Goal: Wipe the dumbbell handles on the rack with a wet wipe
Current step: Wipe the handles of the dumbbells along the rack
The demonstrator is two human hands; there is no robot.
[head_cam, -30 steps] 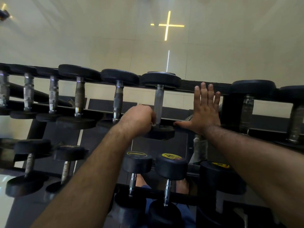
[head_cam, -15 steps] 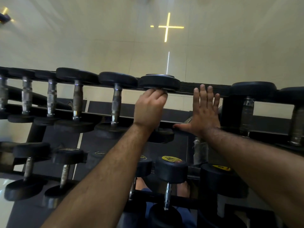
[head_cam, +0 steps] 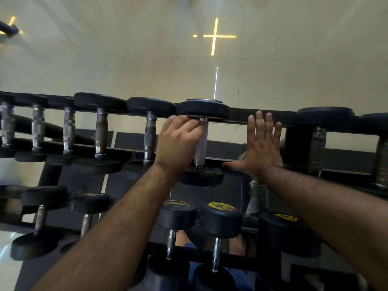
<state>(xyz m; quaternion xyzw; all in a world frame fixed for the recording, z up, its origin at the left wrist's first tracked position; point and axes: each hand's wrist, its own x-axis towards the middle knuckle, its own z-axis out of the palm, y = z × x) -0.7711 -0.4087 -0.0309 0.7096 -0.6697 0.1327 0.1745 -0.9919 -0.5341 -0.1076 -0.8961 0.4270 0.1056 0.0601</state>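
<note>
— On the top rail of the rack (head_cam: 262,117), where was the dumbbell (head_cam: 202,143) being cleaned?

— It lay across that rail, roughly midway along the row, its far head on the back bar and its near head on the front one. The left hand (head_cam: 178,143) was curled round the upper part of its handle (head_cam: 201,147), fingers wrapped close.

— And the wet wipe?

— I couldn't make it out; if it was there, the fingers hid it.

— What about the other hand?

— The right hand (head_cam: 263,148) sat just beside that dumbbell, flat and spread, thumb out along the front bar, fingertips reaching the rail. It gripped nothing.

— How would the handle behave under a wipe?

— Rigid metal, pale and smooth where it showed, so I'd judge a damp cloth would slide easily. The rubber heads looked heavy enough to keep it seated, though it might roll in its cradle.

— Where would you take hold?

— Round the bare shaft between the heads, with the flat hand bracing nearby. The neighbouring handles (head_cam: 150,136) toward the left of that dumbbell looked rougher and might drag more.
</note>
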